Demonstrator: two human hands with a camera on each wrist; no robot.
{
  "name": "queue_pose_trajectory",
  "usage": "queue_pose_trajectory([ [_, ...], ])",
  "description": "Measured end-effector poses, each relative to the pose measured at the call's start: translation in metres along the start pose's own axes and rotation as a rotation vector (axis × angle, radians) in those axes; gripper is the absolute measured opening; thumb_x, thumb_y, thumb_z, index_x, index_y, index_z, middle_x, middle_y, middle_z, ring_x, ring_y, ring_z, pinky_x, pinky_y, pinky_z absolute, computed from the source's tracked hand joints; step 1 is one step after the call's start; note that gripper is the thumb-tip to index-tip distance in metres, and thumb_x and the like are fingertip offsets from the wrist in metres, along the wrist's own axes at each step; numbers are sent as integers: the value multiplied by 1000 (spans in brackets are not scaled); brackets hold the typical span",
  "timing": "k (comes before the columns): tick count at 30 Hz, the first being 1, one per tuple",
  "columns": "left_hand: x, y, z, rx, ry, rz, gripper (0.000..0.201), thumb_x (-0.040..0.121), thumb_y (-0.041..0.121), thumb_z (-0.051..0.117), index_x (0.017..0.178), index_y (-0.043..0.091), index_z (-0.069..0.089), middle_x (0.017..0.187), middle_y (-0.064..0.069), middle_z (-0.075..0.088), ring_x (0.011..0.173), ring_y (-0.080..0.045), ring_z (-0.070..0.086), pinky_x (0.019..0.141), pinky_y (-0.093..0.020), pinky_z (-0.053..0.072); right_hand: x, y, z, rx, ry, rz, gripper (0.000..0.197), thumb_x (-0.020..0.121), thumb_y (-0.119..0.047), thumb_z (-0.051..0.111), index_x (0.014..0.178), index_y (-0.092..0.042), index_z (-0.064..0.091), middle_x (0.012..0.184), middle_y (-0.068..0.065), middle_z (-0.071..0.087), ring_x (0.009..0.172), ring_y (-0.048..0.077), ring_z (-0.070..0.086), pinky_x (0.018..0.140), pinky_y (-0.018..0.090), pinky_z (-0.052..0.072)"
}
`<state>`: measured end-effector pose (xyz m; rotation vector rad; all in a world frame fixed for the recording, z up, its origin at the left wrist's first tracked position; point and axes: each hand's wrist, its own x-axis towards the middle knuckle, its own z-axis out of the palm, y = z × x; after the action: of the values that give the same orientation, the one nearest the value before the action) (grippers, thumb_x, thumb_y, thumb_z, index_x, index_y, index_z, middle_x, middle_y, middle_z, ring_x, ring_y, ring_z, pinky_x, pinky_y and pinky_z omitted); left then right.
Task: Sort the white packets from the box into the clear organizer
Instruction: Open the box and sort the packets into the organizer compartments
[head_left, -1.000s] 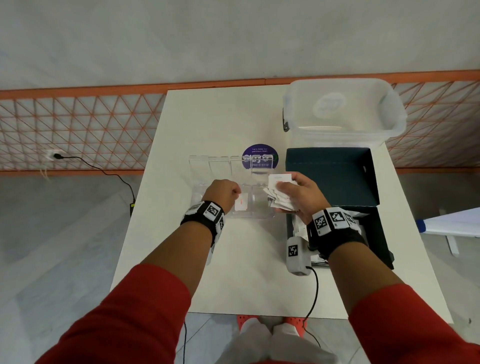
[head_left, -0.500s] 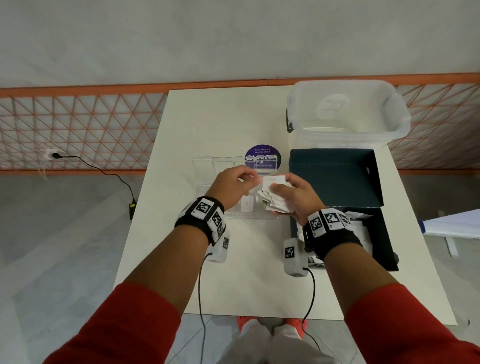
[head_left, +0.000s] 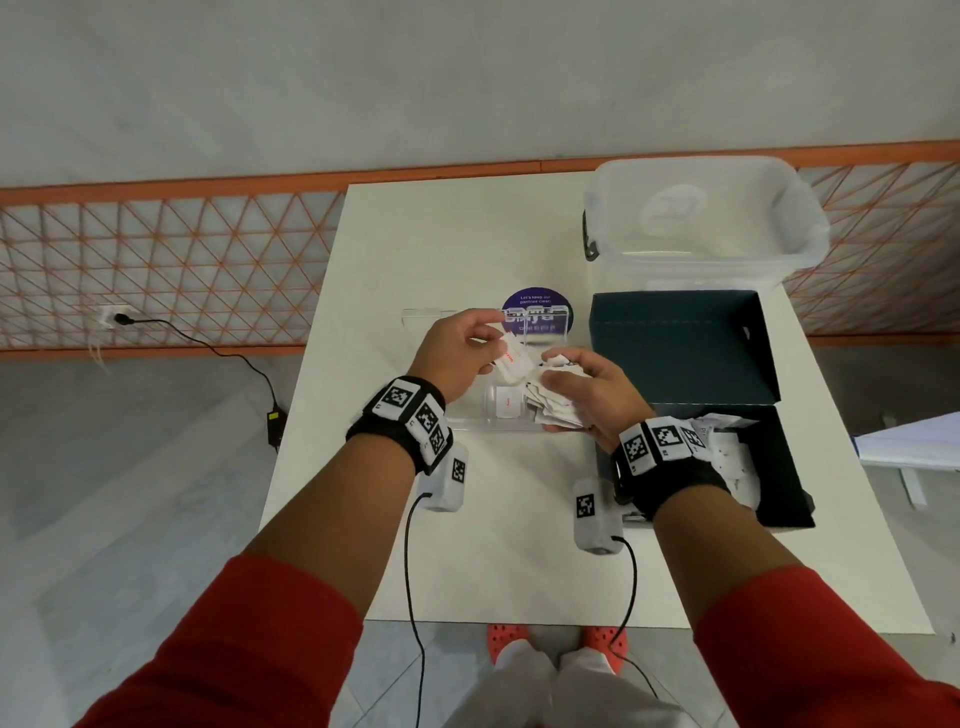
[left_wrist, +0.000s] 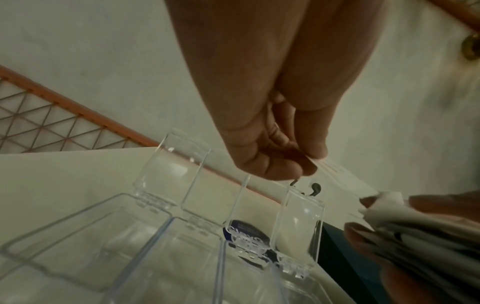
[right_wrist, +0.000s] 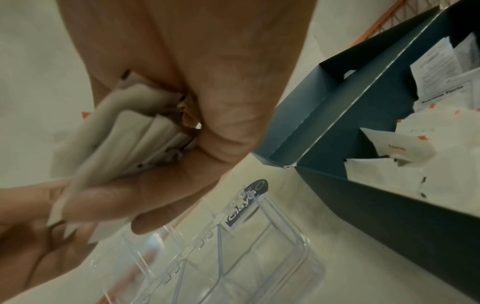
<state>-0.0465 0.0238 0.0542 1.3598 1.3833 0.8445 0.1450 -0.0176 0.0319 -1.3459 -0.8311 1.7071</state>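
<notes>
My right hand (head_left: 582, 387) grips a bundle of white packets (head_left: 553, 402) (right_wrist: 122, 139) above the right end of the clear organizer (head_left: 470, 415) (left_wrist: 145, 236). My left hand (head_left: 462, 348) (left_wrist: 288, 162) pinches one white packet with red print (head_left: 511, 358) (left_wrist: 340, 174), drawn from the top of that bundle. One packet (head_left: 506, 404) lies in an organizer compartment. The organizer's lids stand up. The dark blue box (head_left: 779, 467) (right_wrist: 363, 127) stands open at my right, with several more white packets (right_wrist: 389, 164) inside.
A clear lidded plastic tub (head_left: 701, 223) sits at the table's far right, behind the box's raised lid (head_left: 680, 348). A round purple sticker (head_left: 537, 312) lies behind the organizer. The white table (head_left: 514, 561) ends near my feet. Cables hang from both wrists.
My left hand left the organizer, moved right to the bundle and took hold of one packet. The right hand with the bundle stayed almost in place.
</notes>
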Motion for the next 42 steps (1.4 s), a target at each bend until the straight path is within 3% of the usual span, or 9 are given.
queue_pose_trajectory([
  [4, 3, -4, -1, 101, 43, 13, 23, 84, 6, 71, 104, 15, 66, 95, 0, 69, 85, -14, 65, 80, -28, 54, -2, 0, -3, 8, 48, -17, 15, 89, -6, 68, 98, -17, 69, 94, 16, 74, 75, 29, 74, 57, 38, 58],
  [11, 10, -25, 5, 323, 89, -14, 14, 79, 9, 74, 85, 19, 67, 82, 7, 66, 75, -9, 63, 68, -14, 45, -1, -1, -13, 16, 69, 5, 16, 90, -8, 67, 103, -16, 68, 100, 16, 72, 77, 27, 73, 59, 38, 59],
  [18, 19, -40, 28, 523, 55, -79, 9, 82, 10, 71, 89, 14, 71, 82, 0, 66, 81, -19, 64, 74, -26, 50, 5, -1, -27, 24, 68, 13, 17, 90, -9, 68, 105, -17, 68, 97, 15, 73, 77, 26, 73, 57, 36, 58],
  [23, 23, -47, 37, 716, -51, -114, 17, 88, 11, 62, 102, 13, 73, 103, -7, 71, 95, -24, 65, 83, -29, 51, 13, -2, -33, 16, 50, 20, 16, 89, -10, 69, 103, -19, 69, 99, 16, 74, 79, 28, 74, 59, 38, 59],
  [26, 20, -43, 35, 645, 2, -45, 17, 92, 14, 60, 104, 14, 71, 105, -3, 71, 94, -20, 65, 79, -24, 48, 19, -2, -31, 27, 41, 17, 17, 89, -10, 69, 102, -20, 69, 96, 15, 74, 80, 28, 74, 62, 40, 60],
  [30, 7, -13, 31, 266, 32, 30, 11, 88, 36, 65, 97, 30, 68, 94, 17, 67, 74, -5, 65, 64, -12, 45, 28, -4, -21, 32, 28, 1, 17, 89, -7, 68, 103, -15, 69, 103, 20, 71, 89, 31, 69, 86, 49, 55],
  [33, -5, 4, 38, 127, -79, 28, 39, 80, 52, 66, 116, 38, 58, 101, 20, 61, 71, 1, 61, 63, -14, 44, 30, -7, -9, 46, -22, -14, 18, 90, -6, 64, 107, -11, 68, 97, 16, 73, 85, 28, 71, 75, 39, 58],
  [38, -13, -1, 42, 202, -43, 111, 54, 75, 31, 81, 124, 28, 57, 110, 13, 52, 92, 3, 52, 79, -22, 50, 31, -14, 2, 231, -112, 79, 34, 90, -15, 61, 122, -5, 62, 108, 23, 70, 91, 34, 71, 68, 44, 59],
  [42, -13, -7, 34, 192, -9, 100, 49, 73, 24, 82, 117, 29, 60, 117, 11, 55, 95, 5, 53, 80, -12, 42, 29, -10, -3, 266, -202, 102, 44, 81, 1, 59, 124, -9, 60, 104, 17, 72, 89, 34, 72, 68, 48, 58],
])
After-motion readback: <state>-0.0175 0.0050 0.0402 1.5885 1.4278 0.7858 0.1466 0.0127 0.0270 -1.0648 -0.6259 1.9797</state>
